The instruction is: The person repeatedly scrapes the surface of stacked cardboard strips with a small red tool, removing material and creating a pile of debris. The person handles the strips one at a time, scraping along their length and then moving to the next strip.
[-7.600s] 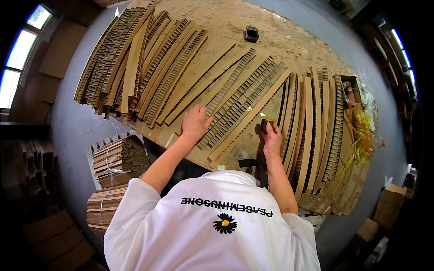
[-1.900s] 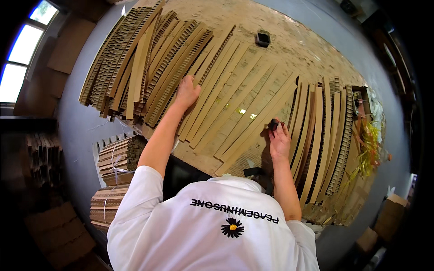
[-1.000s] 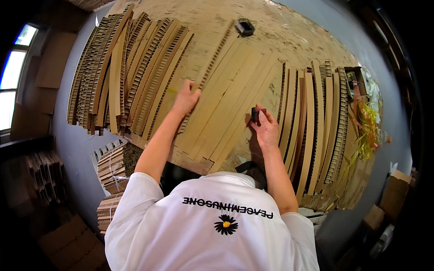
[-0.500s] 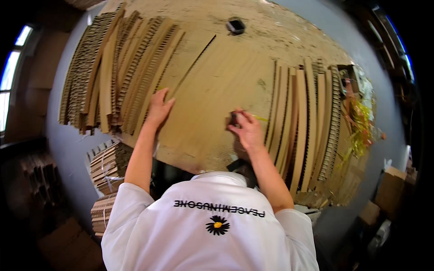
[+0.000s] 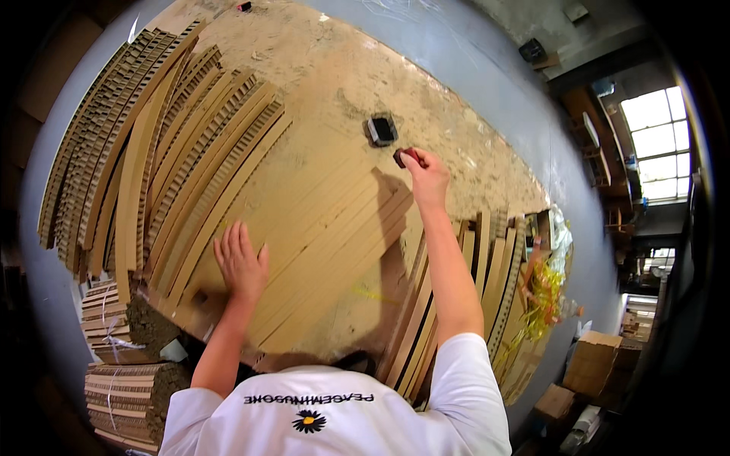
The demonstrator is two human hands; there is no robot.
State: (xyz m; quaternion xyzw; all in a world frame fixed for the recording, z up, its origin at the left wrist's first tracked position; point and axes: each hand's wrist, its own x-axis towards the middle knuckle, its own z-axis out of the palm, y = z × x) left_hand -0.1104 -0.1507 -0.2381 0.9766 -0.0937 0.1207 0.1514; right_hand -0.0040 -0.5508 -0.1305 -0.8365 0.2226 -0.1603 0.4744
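Note:
My left hand [image 5: 242, 262] lies flat, fingers spread, on a row of flat cardboard strips [image 5: 319, 251] laid side by side on the worktable [image 5: 334, 91]. My right hand [image 5: 423, 172] is stretched out to the far end of those strips and is closed around a small dark tool [image 5: 401, 156]. A small black box-shaped object [image 5: 381, 130] sits on the table just beyond that hand.
Honeycomb cardboard strips [image 5: 163, 163] stand on edge in a fanned stack at the left. More strips [image 5: 471, 281] lie at the right beside yellow strapping [image 5: 544, 292]. Tied cardboard bundles [image 5: 122, 357] are stacked lower left. Cartons [image 5: 589, 361] sit on the floor at the right.
The flat strips have closed up into one row. My right hand has reached farther out along them to their far end. My left hand still presses down at the near left.

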